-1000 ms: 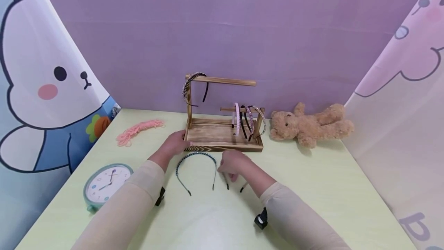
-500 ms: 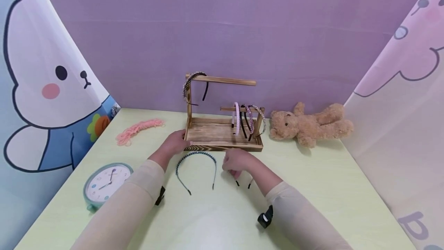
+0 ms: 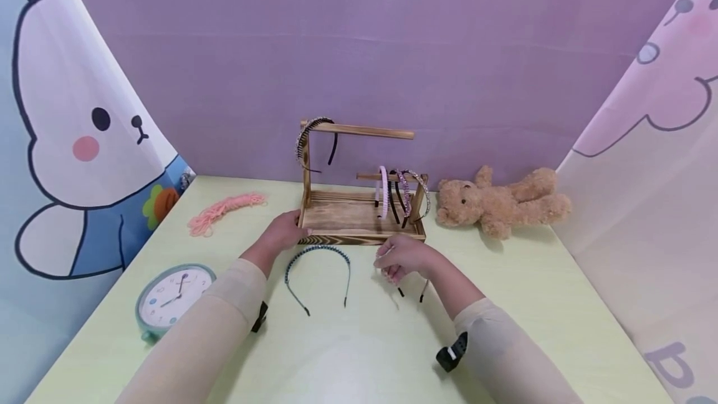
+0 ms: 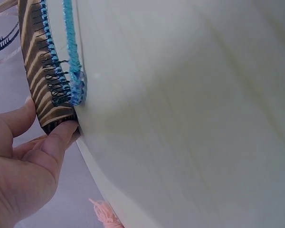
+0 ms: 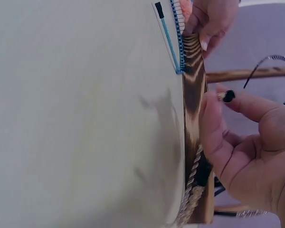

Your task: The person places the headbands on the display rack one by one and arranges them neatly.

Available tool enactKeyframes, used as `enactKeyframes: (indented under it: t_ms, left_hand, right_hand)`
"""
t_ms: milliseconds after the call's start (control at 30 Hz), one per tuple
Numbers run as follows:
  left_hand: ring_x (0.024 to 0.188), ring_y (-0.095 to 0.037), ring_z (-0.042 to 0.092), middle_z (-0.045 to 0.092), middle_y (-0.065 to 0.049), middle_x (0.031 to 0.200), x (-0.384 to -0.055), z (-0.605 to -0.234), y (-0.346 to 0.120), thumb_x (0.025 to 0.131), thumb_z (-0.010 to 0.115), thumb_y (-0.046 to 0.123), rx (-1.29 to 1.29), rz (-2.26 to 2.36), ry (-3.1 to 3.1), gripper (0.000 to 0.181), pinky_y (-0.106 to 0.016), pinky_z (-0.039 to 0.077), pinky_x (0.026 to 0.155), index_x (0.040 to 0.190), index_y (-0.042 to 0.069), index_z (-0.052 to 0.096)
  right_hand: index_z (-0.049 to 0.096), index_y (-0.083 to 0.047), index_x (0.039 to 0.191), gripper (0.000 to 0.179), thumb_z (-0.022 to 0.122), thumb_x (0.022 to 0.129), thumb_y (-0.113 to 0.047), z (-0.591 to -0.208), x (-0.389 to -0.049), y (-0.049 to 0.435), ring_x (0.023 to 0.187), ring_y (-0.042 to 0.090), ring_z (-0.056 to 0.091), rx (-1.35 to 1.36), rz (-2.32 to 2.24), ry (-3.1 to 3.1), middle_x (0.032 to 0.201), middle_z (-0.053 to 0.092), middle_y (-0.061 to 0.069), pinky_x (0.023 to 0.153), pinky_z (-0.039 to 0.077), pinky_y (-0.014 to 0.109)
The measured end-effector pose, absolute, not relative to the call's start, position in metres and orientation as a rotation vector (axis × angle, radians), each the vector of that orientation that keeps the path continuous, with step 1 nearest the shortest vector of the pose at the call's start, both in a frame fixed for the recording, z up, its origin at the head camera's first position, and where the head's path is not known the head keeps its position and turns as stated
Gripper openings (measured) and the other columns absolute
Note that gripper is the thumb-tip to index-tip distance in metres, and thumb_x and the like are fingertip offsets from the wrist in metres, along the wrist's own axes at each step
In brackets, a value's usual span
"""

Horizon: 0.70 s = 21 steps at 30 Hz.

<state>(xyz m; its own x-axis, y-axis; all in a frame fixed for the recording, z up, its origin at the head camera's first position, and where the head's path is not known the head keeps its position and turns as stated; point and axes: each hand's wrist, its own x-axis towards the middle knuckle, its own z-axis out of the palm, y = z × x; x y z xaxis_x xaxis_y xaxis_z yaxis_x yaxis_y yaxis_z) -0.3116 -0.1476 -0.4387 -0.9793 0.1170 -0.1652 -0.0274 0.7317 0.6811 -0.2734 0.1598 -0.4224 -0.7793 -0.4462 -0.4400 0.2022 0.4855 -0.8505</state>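
My left hand [image 3: 282,230], curled round the left end of the rack [image 3: 348,216], my right hand [image 3: 406,255], pinching a headband [image 5: 193,195] near its right front, pale, twisted, black-tipped.

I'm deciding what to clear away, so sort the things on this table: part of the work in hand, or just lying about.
Seemingly part of the work:
wooden rack, gripped by the left hand
held headband, in the right hand
blue headband
hanging headbands, on the rack

Seemingly just lying about:
pink yarn
round clock
teddy bear
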Motion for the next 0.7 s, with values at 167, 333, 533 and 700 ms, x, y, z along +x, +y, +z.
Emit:
enactKeyframes:
  t_ms: [167, 333, 533, 700]
  left_hand:
    - [0.136, -0.045, 0.040, 0.044, -0.027, 0.147, -0.311, -0.437, -0.147, 0.100, 0.056, 0.023, 0.070, 1.077, 2.734, 0.064, -0.056, 0.034, 0.113, 0.153, 0.001, 0.029]
    - [0.136, -0.045, 0.040, 0.043, -0.026, 0.148, -0.310, -0.435, -0.146, 0.100, 0.057, 0.023, 0.059, 1.075, 2.732, 0.064, -0.056, 0.034, 0.113, 0.153, 0.001, 0.029]
    - [0.137, -0.045, 0.038, 0.042, -0.026, 0.149, -0.308, -0.433, -0.145, 0.100, 0.056, 0.023, 0.061, 1.069, 2.729, 0.064, -0.056, 0.033, 0.114, 0.153, 0.002, 0.028]
    - [0.138, -0.046, 0.036, 0.039, -0.027, 0.150, -0.308, -0.434, -0.146, 0.100, 0.056, 0.023, 0.067, 1.068, 2.737, 0.065, -0.056, 0.031, 0.115, 0.153, 0.000, 0.026]
  right_hand:
    - [0.054, 0.009, 0.120, 0.034, 0.064, 0.095, -0.011, -0.428, -0.273, 0.182, 0.069, 0.017, 0.066, -0.236, -1.430, 1.985, 0.083, 0.067, 0.010, 0.063, 0.057, 0.028]
    - [0.050, 0.010, 0.125, 0.038, 0.062, 0.095, -0.011, -0.425, -0.270, 0.202, 0.071, 0.018, 0.064, -0.254, -1.471, 1.935, 0.084, 0.066, 0.009, 0.065, 0.057, 0.031]
    - [0.049, 0.006, 0.117, 0.028, 0.058, 0.097, -0.012, -0.409, -0.265, 0.223, 0.073, 0.022, 0.066, -0.248, -1.545, 1.927, 0.085, 0.065, 0.012, 0.071, 0.061, 0.041]
    - [0.053, 0.004, 0.115, 0.027, 0.057, 0.099, -0.017, -0.398, -0.265, 0.240, 0.076, 0.023, 0.068, -0.243, -1.604, 1.976, 0.088, 0.065, 0.011, 0.074, 0.061, 0.043]
